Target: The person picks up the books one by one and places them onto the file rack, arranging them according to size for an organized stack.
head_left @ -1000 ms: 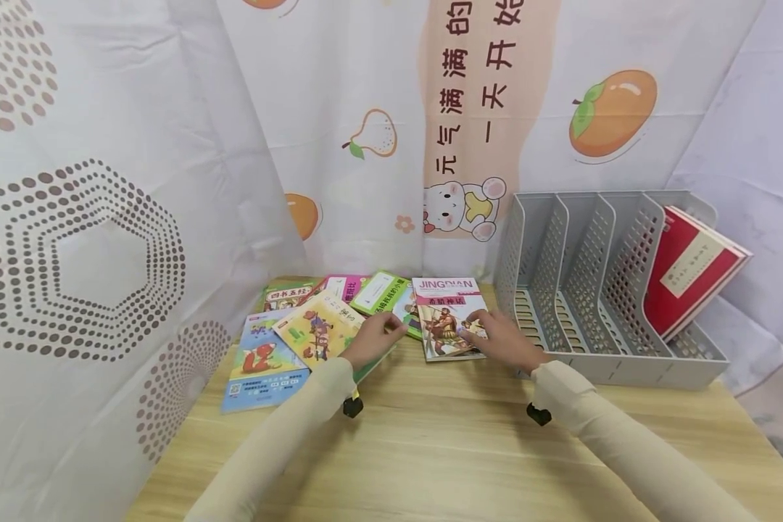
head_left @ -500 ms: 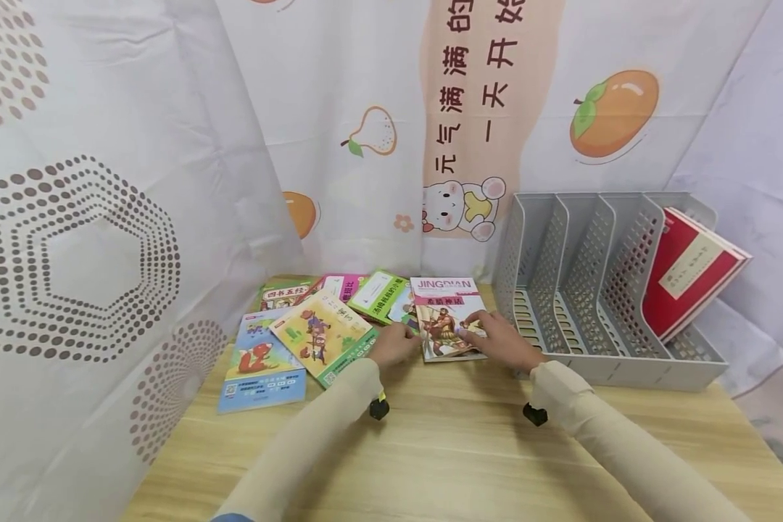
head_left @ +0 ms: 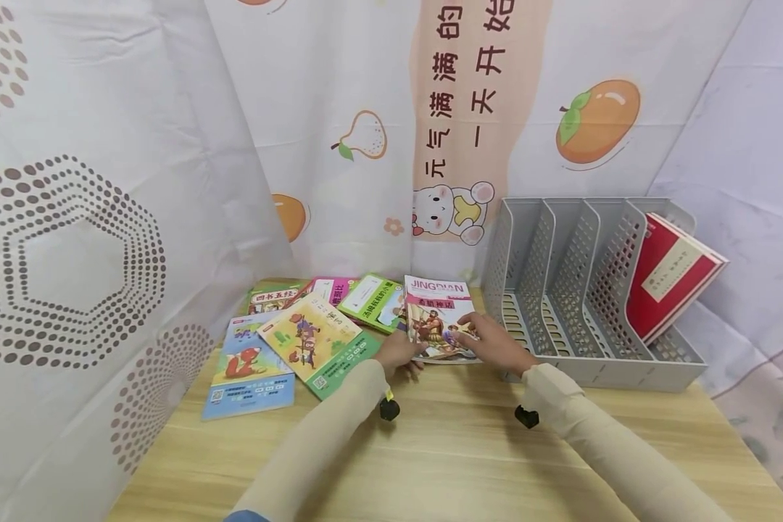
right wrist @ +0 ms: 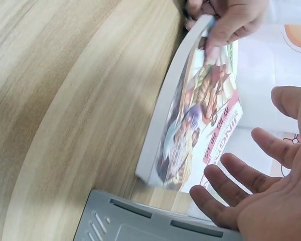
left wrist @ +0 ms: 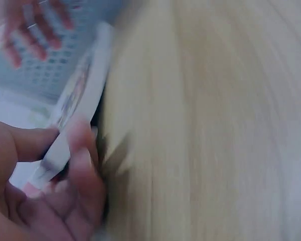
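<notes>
A paperback book (head_left: 438,308) with "JINGDIAN" and warrior figures on its cover lies in front of me. My left hand (head_left: 399,351) pinches its near left corner, thumb on the cover and fingers beneath. In the left wrist view the white page edge of the book (left wrist: 90,90) shows between thumb and fingers. The right wrist view shows the book (right wrist: 195,115) with its near edge lifted off the table. Over its right side is my right hand (head_left: 492,341); in its wrist view that hand (right wrist: 266,191) has spread fingers and grips nothing.
A grey perforated file rack (head_left: 603,368) stands to the right, with a red book (head_left: 668,279) leaning in its rightmost slot. Left lie overlapping books: a yellow-green one (head_left: 313,333), a blue fox one (head_left: 251,370), a green one (head_left: 370,299), a pink one (head_left: 334,288). A curtain (head_left: 352,217) hangs behind.
My left hand has moved right from above the yellow-green book to the paperback's near left corner and now pinches it. The right hand stays over the paperback's right side.
</notes>
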Demonstrator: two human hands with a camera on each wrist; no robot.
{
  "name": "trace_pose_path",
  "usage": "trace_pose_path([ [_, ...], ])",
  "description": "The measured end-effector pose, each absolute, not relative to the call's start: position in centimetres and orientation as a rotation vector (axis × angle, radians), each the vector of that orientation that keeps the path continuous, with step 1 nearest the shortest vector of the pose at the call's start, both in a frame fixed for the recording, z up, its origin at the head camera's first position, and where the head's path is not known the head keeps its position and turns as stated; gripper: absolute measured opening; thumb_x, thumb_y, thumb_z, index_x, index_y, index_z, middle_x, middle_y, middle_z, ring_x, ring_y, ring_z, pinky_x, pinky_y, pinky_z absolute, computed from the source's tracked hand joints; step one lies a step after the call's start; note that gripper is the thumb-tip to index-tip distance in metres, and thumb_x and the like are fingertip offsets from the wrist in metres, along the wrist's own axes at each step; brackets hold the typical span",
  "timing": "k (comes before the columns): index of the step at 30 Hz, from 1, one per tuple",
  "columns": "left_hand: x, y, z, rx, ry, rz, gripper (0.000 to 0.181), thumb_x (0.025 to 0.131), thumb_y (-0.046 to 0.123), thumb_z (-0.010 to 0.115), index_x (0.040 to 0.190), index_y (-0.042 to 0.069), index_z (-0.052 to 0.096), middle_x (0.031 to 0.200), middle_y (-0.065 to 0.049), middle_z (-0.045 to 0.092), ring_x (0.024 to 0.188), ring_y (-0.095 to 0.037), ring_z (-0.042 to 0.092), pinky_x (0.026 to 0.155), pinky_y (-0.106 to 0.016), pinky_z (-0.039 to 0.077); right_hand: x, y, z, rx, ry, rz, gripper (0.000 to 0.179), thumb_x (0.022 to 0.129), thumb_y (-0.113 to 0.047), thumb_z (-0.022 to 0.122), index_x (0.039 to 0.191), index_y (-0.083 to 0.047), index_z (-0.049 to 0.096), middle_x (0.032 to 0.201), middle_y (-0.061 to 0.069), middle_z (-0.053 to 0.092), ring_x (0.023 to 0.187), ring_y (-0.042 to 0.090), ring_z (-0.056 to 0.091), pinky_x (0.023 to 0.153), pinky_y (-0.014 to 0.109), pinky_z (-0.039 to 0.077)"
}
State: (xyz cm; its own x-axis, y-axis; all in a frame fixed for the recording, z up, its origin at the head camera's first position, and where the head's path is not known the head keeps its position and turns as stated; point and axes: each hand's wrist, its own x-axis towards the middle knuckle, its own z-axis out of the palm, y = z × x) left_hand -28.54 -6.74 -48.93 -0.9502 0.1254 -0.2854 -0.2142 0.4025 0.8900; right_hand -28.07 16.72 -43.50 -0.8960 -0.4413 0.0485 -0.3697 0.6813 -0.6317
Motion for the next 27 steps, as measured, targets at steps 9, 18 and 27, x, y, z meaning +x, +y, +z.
trace_pose_path([
  [9,-28.3,-9.6,-49.5,-0.135,1.954,2.023,0.020,0.107,0.012,0.057,0.119,0.003,0.044,0.092,-0.013,0.067,0.053,-0.009,0.054,0.048,-0.019,0.038,-27.9,16.6,-43.5,-0.668,2.790,-0.958,0.050,0.109,-0.038,0.052,0.143,-0.001,0.050,0.133,0.026,0.054,0.119,0.039,0.054,0.093,0.058,0.047],
  [18,-27.7,-11.6,-50.4,-0.086,1.833,2.244,0.019,0.107,0.015,0.057,0.116,0.011,0.041,0.097,-0.008,0.061,0.058,-0.011,0.058,0.048,-0.018,0.037,-28.2,16.3,-43.2,-0.576,2.848,-0.907,0.060,0.110,-0.037,0.049,0.144,0.012,0.043,0.131,0.031,0.057,0.117,0.045,0.059,0.093,0.058,0.050],
  [27,-27.6,-13.0,-48.7,0.198,1.946,2.224,0.022,0.108,0.019,0.056,0.127,0.015,0.046,0.093,-0.003,0.069,0.057,-0.010,0.048,0.059,-0.024,0.045,-29.2,16.2,-42.1,-0.345,2.394,-1.379,0.055,0.103,-0.058,0.054,0.083,-0.009,0.042,0.074,0.009,0.044,0.065,0.025,0.040,0.070,0.045,0.045],
])
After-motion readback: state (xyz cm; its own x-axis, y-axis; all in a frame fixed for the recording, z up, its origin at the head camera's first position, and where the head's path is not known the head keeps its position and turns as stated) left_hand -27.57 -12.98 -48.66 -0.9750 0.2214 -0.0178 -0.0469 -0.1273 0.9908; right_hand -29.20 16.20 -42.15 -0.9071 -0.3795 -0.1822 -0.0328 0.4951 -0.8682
